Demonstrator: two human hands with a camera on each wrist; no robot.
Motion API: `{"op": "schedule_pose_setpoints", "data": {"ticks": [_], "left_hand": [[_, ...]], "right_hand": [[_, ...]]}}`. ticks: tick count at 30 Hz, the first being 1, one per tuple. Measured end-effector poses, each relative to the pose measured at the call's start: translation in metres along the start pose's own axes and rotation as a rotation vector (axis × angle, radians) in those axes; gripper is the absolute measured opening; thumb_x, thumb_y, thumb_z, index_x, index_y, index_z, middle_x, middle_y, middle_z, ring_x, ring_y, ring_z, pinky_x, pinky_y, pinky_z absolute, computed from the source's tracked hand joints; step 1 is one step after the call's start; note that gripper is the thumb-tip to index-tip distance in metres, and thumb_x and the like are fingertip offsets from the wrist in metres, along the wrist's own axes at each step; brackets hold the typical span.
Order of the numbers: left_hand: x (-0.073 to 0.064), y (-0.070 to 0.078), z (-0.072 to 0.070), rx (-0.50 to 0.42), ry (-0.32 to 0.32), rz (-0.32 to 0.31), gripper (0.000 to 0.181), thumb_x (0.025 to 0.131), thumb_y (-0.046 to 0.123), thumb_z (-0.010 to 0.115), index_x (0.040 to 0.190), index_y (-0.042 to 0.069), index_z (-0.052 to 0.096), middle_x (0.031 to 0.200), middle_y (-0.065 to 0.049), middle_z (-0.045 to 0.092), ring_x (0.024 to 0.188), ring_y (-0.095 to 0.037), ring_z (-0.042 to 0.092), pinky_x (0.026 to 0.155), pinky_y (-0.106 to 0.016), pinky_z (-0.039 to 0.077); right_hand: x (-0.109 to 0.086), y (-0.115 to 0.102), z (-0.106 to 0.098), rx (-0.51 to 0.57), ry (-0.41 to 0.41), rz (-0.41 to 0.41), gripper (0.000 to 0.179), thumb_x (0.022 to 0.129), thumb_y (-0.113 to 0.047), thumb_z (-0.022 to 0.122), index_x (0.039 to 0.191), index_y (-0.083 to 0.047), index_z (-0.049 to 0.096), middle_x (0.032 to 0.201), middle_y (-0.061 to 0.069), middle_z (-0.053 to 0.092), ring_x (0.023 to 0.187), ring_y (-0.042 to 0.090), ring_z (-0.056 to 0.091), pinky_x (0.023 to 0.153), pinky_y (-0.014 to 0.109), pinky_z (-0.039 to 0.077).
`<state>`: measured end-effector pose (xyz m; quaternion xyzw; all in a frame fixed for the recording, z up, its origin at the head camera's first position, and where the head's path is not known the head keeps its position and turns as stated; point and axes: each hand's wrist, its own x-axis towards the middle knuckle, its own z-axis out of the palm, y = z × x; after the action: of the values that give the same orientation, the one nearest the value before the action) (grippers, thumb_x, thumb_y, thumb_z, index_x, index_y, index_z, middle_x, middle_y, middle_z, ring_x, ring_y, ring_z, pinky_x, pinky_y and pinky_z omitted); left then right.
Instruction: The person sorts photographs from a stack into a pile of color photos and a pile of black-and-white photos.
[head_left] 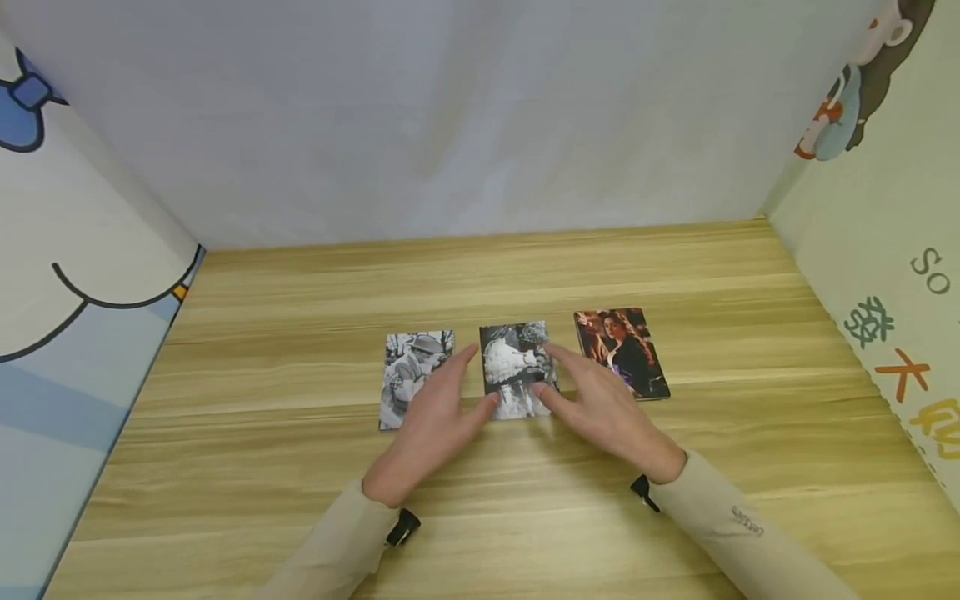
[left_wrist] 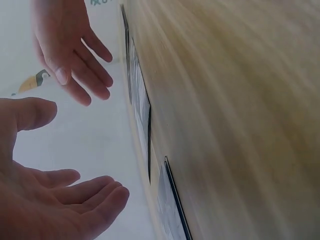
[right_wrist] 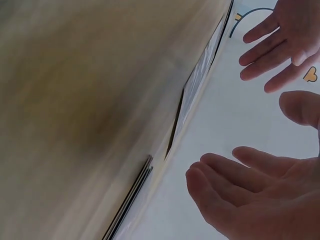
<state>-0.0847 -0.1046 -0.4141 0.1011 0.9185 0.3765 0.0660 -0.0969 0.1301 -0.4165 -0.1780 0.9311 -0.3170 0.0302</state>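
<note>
Three picture cards lie in a row on the table. The middle card is black-and-white, with a bright pale shape in its picture. My left hand is held above the table between it and the left card, a black-and-white picture of a figure in a hat, and covers part of that one. On the other side, my right hand overlaps the lower left of the right card, a colour portrait. Both wrist views show the palms facing each other, fingers loosely spread, nothing between them. Several layered edges show at the nearest cards.
The wood-grain table runs back to a pale cloth wall. Printed panels stand at both sides: a cartoon panel on the left and one with lettering on the right. Black straps sit at the cuffs.
</note>
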Motion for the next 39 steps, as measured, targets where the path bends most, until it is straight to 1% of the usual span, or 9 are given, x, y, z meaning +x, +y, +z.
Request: {"op": "schedule_pose_setpoints", "data": {"ticks": [6, 12, 17, 19, 24, 26, 29, 32, 39], "left_hand": [[0.007, 0.001, 0.002, 0.055, -0.043, 0.016, 0.08, 0.097, 0.037, 0.071, 0.16, 0.003, 0.034, 0.16, -0.019, 0.042, 0.144, -0.04, 0.043, 0.119, -0.056, 0.035], [0.012, 0.0, 0.004, 0.096, -0.084, 0.043, 0.081, 0.097, 0.034, 0.071, 0.159, -0.002, 0.034, 0.157, -0.022, 0.044, 0.141, -0.044, 0.045, 0.118, -0.057, 0.036], [0.016, 0.0, 0.007, 0.145, -0.115, 0.028, 0.081, 0.097, 0.036, 0.07, 0.158, -0.003, 0.034, 0.151, -0.025, 0.05, 0.138, -0.045, 0.048, 0.118, -0.058, 0.036], [0.017, 0.0, 0.008, 0.158, -0.124, 0.018, 0.081, 0.097, 0.037, 0.07, 0.158, -0.003, 0.034, 0.149, -0.025, 0.052, 0.137, -0.045, 0.049, 0.118, -0.059, 0.036], [0.019, 0.004, 0.01, 0.174, -0.139, 0.007, 0.081, 0.098, 0.039, 0.069, 0.158, -0.002, 0.035, 0.15, -0.024, 0.052, 0.138, -0.045, 0.049, 0.122, -0.056, 0.029], [0.018, 0.005, 0.011, 0.181, -0.139, 0.014, 0.08, 0.098, 0.039, 0.069, 0.158, -0.002, 0.036, 0.151, -0.023, 0.052, 0.137, -0.044, 0.05, 0.123, -0.054, 0.028], [0.018, 0.007, 0.012, 0.187, -0.137, 0.021, 0.078, 0.098, 0.039, 0.068, 0.157, -0.002, 0.037, 0.151, -0.022, 0.052, 0.137, -0.043, 0.051, 0.124, -0.052, 0.028], [0.018, 0.007, 0.012, 0.173, -0.128, 0.018, 0.077, 0.098, 0.038, 0.068, 0.157, -0.001, 0.038, 0.149, -0.021, 0.054, 0.135, -0.044, 0.052, 0.122, -0.053, 0.032], [0.017, 0.005, 0.011, 0.104, -0.095, 0.008, 0.074, 0.097, 0.033, 0.07, 0.157, 0.001, 0.041, 0.151, -0.021, 0.053, 0.137, -0.043, 0.051, 0.115, -0.056, 0.041]], "right_hand": [[0.004, 0.005, -0.002, -0.019, -0.031, 0.005, 0.066, 0.1, -0.034, 0.068, 0.15, 0.005, 0.048, 0.144, 0.024, 0.058, 0.129, 0.045, 0.057, 0.108, 0.06, 0.047], [0.007, 0.008, -0.003, -0.031, -0.063, 0.022, 0.068, 0.1, -0.036, 0.067, 0.151, 0.005, 0.047, 0.142, 0.025, 0.059, 0.126, 0.045, 0.059, 0.104, 0.059, 0.05], [0.01, 0.008, -0.003, -0.041, -0.086, 0.036, 0.069, 0.101, -0.037, 0.066, 0.151, 0.006, 0.046, 0.143, 0.025, 0.058, 0.127, 0.045, 0.059, 0.105, 0.058, 0.05], [0.01, 0.008, -0.003, -0.046, -0.101, 0.041, 0.069, 0.101, -0.037, 0.065, 0.151, 0.007, 0.046, 0.134, 0.026, 0.064, 0.114, 0.042, 0.066, 0.101, 0.057, 0.053], [0.011, 0.008, -0.002, -0.062, -0.119, 0.046, 0.067, 0.102, -0.036, 0.064, 0.149, 0.009, 0.047, 0.13, 0.026, 0.066, 0.1, 0.036, 0.069, 0.095, 0.054, 0.056], [0.012, 0.008, -0.001, -0.07, -0.117, 0.041, 0.065, 0.102, -0.035, 0.064, 0.148, 0.009, 0.049, 0.138, 0.027, 0.061, 0.111, 0.039, 0.067, 0.1, 0.056, 0.054], [0.012, 0.008, -0.001, -0.071, -0.12, 0.041, 0.064, 0.102, -0.034, 0.063, 0.147, 0.01, 0.05, 0.14, 0.027, 0.06, 0.12, 0.043, 0.064, 0.103, 0.057, 0.052], [0.011, 0.007, -0.001, -0.065, -0.121, 0.047, 0.063, 0.103, -0.033, 0.062, 0.147, 0.01, 0.049, 0.141, 0.028, 0.059, 0.125, 0.045, 0.06, 0.105, 0.058, 0.05], [0.01, 0.006, -0.003, -0.013, -0.112, 0.08, 0.061, 0.102, -0.031, 0.063, 0.149, 0.006, 0.049, 0.143, 0.026, 0.058, 0.127, 0.045, 0.059, 0.104, 0.059, 0.05]]}}
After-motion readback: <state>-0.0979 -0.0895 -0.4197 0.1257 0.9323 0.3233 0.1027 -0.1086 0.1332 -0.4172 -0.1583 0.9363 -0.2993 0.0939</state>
